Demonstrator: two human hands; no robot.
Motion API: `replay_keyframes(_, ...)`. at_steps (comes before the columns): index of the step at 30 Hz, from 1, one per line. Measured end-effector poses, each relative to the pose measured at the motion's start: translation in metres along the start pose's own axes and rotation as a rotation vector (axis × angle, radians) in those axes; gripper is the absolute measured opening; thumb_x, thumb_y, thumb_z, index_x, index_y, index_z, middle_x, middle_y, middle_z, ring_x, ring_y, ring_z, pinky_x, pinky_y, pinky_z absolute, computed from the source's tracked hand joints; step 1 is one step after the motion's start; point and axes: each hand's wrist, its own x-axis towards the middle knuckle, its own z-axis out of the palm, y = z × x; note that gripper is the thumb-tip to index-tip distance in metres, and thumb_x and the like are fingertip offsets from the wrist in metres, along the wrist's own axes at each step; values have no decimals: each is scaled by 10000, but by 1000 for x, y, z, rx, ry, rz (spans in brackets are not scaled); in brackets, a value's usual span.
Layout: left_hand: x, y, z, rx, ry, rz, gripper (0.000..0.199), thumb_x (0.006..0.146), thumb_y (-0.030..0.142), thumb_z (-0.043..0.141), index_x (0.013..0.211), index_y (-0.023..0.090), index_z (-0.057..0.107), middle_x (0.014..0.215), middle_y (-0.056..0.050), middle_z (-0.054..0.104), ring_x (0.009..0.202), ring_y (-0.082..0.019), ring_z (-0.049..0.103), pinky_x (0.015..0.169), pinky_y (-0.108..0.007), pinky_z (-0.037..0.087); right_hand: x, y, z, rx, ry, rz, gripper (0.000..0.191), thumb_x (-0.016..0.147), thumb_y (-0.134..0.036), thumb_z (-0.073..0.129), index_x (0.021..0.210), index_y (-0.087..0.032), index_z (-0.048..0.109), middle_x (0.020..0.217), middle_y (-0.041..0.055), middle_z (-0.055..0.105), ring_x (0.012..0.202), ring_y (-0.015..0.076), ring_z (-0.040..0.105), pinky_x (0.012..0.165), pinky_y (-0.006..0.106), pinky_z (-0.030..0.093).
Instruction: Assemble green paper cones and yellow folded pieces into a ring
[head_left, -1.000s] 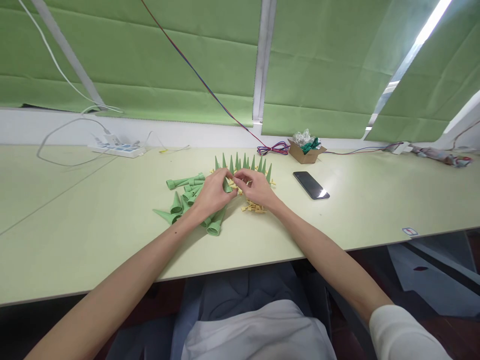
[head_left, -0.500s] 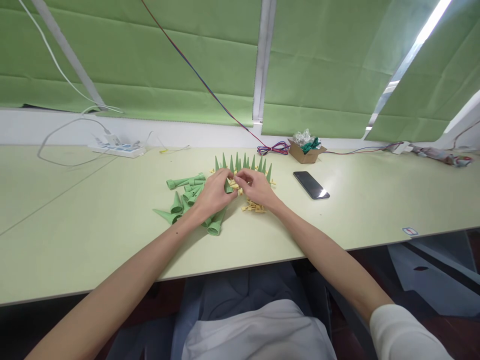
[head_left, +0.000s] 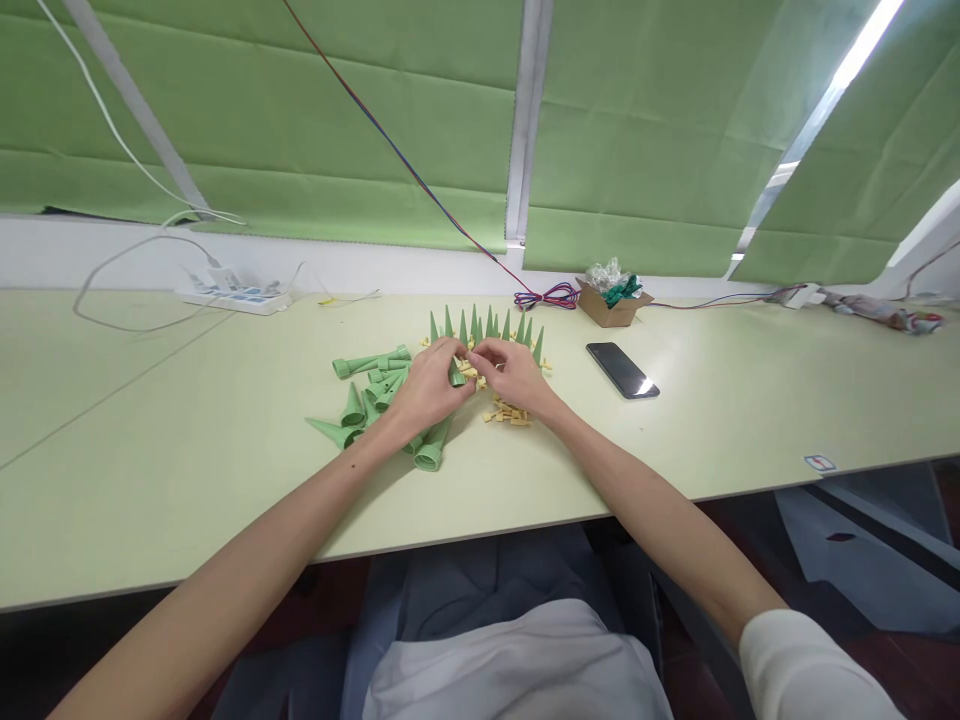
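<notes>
My left hand [head_left: 430,388] is closed around a green plastic plant watering spike [head_left: 457,374], mostly hidden by the fingers. Fingertips of my right hand [head_left: 514,374] pinch together close against it; a small yellow piece seems to be there, but I cannot make it out. Behind both hands stands a row of green spikes [head_left: 491,322], points up, with yellow pieces at their lower ends. Left of my left hand lies a heap of loose green spikes [head_left: 352,405], hollow ends showing. Below my right hand is a small pile of yellow plastic pieces [head_left: 508,414].
On the right of the table [head_left: 720,400] lies a black phone [head_left: 622,370]. Behind it sit a small cardboard box [head_left: 609,308] with crumpled wrapping and a coil of red-blue wire [head_left: 551,296]. A white power strip [head_left: 238,299] with cables is at the back left.
</notes>
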Motion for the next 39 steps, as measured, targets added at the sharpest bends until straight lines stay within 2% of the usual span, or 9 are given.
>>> replay_keyframes(8,0,2,0,-21,8,53,159,792,184,617,928,200,537,932,-39,617,854,-211,578,755,-340,441,1,1,0,-98,35,28,442,935,-509,531,635,-193,461,587,-33,428,573,108,369,573,268,317)
replay_keyframes(14,-1,3,-1,-25,17,58,168,801,186,631,943,201,543,937,-41,632,831,-206,578,744,-341,443,1,0,0,-147,39,42,525,948,-596,465,610,-195,435,567,-27,386,570,112,347,561,273,290)
replay_keyframes(19,0,3,-2,-24,12,89,162,809,196,641,945,198,554,919,-36,629,820,-200,577,729,-335,441,1,0,-1,-161,38,53,565,957,-620,420,586,-193,399,568,-14,414,573,111,356,561,275,288)
replay_keyframes(24,0,4,-2,-30,11,97,162,807,192,646,947,193,565,928,-41,636,830,-203,581,734,-336,444,1,-1,-1,-149,41,62,586,958,-625,419,563,-195,362,543,-19,368,563,112,375,559,276,283)
replay_keyframes(26,0,4,-2,-31,11,85,163,810,206,650,949,193,567,948,-42,641,836,-203,583,743,-336,445,1,-2,-2,-129,56,68,576,962,-612,426,567,-194,387,544,-21,363,565,116,393,562,275,293)
replay_keyframes(28,0,4,-2,-29,20,67,172,815,234,654,960,196,570,971,-42,644,842,-203,583,754,-338,446,1,-3,-3,-95,71,59,520,959,-583,459,621,-188,486,573,-19,423,580,120,418,573,272,319)
replay_keyframes(31,0,2,-2,-20,50,50,171,826,261,647,965,195,573,978,-47,643,861,-208,588,775,-343,446,1,-4,-6,-17,47,19,353,937,-511,536,829,-187,627,693,-5,569,639,128,491,620,268,386)
replay_keyframes(34,1,0,-2,-5,67,30,161,826,252,635,961,196,567,978,-53,641,883,-218,594,795,-349,448,2,-4,-8,34,-15,5,273,917,-456,572,917,-193,644,769,8,629,682,137,544,662,274,433)
replay_keyframes(39,0,0,-2,4,47,27,169,824,237,630,975,202,561,1006,-55,635,888,-219,593,794,-348,447,1,-2,-6,67,-31,25,269,908,-445,568,850,-186,609,782,18,627,694,141,554,664,277,454)
